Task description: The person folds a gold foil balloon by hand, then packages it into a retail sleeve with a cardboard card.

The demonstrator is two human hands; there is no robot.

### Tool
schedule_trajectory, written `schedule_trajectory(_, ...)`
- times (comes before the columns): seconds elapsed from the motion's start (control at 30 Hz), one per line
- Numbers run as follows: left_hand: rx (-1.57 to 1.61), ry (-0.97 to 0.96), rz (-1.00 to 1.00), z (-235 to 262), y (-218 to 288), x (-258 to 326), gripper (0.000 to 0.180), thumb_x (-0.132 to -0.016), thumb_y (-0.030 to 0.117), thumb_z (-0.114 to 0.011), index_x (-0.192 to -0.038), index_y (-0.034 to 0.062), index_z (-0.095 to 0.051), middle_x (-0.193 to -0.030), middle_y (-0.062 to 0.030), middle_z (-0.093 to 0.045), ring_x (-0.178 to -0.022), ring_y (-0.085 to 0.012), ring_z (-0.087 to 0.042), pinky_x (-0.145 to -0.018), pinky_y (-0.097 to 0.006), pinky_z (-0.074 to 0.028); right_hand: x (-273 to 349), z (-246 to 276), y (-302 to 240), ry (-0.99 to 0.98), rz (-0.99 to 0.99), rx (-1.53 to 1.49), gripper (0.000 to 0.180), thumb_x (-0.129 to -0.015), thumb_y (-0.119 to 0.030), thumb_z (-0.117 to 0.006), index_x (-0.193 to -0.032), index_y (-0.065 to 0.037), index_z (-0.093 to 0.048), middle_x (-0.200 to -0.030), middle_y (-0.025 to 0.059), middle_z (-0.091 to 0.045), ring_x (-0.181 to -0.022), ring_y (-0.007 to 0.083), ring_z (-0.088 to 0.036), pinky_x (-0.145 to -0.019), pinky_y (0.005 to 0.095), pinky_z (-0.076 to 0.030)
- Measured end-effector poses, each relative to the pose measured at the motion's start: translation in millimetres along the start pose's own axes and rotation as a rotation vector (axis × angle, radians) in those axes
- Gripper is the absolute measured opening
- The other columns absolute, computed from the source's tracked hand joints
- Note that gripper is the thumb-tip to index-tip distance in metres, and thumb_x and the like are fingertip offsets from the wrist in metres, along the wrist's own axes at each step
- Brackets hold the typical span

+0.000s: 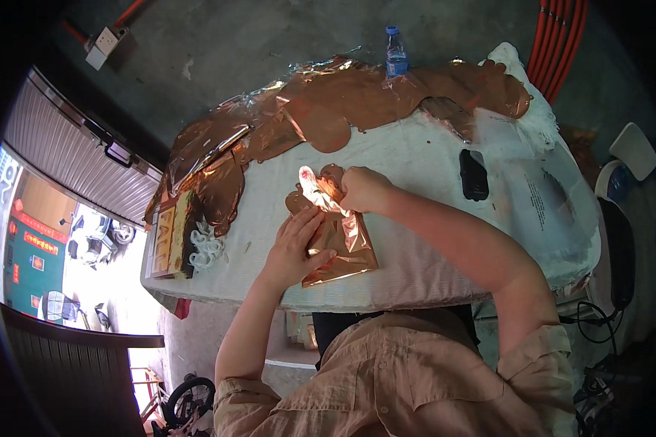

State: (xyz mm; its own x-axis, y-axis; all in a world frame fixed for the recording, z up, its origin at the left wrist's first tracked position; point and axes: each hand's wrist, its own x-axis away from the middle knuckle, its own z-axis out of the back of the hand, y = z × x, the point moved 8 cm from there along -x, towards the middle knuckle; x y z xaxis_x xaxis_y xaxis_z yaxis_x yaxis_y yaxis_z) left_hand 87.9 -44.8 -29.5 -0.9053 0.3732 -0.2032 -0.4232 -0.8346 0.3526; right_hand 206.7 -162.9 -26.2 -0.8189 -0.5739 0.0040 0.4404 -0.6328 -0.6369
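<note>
Left hand (297,244) spread flat, fingers apart, pressing the lower part of a copper foil balloon (339,240). Right hand (364,189) closed in a pinch on its upper end, fingertips hidden behind crumpled foil. Balloon's shape hard to make out under the folds. Long axis running from the near table edge up and slightly left, away from the body. Lying on the white table (415,269) near its front edge. Bare cloth to the right up to a black phone (474,175); foil pile (357,95) and water bottle (396,52) at the far edge.
</note>
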Motion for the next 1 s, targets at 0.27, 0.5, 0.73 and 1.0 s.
schedule_trajectory(0.27, 0.018, -0.008, 0.027, 1, 0, 0, 0.072, -0.077, 0.034, -0.074, -0.137, 0.0055, -0.045, -0.142, -0.0157, -0.042, -0.134, -0.0317, -0.037, -0.112, -0.044, -0.027, 4, -1, -15, -0.136, -0.056, -0.293, 0.013, -0.067, -0.005, -0.066, -0.063, 0.003, -0.058, -0.055, 0.0115, -0.058, -0.044, 0.0177, -0.059, -0.043, 0.0305, -0.047)
schedule_trajectory(0.5, 0.021, -0.016, 0.019, 2, 3, -2, 0.072, -0.077, 0.035, -0.073, -0.136, 0.0048, -0.045, -0.142, -0.0157, -0.042, -0.134, -0.0309, -0.037, -0.112, -0.044, -0.026, -12, -28, 20, -0.206, -0.124, -0.573, 0.009, -0.068, -0.001, -0.065, -0.068, 0.004, -0.058, -0.061, 0.0088, -0.060, -0.046, 0.0133, -0.058, -0.041, 0.0286, -0.045)
schedule_trajectory(0.73, 0.004, 0.004, 0.020, 1, -2, 0, 0.073, -0.077, 0.042, -0.071, -0.134, 0.0032, -0.047, -0.140, -0.0160, -0.044, -0.133, -0.0309, -0.038, -0.112, -0.044, -0.026, -12, -25, 17, -0.123, -0.083, -0.265, 0.019, -0.063, -0.002, -0.067, -0.079, 0.005, -0.061, -0.060, 0.0103, -0.060, -0.050, 0.0177, -0.059, -0.046, 0.0312, -0.047)
schedule_trajectory(1.0, 0.009, -0.014, 0.006, 1, 4, -3, 0.071, -0.077, 0.035, -0.073, -0.135, 0.0035, -0.046, -0.142, -0.0155, -0.042, -0.135, -0.0310, -0.036, -0.112, -0.046, -0.026, -15, -23, 24, 0.048, 0.028, -0.380, 0.044, -0.061, -0.005, -0.071, -0.103, 0.003, -0.058, -0.088, 0.0101, -0.064, -0.076, 0.0172, -0.061, -0.069, 0.0309, -0.050)
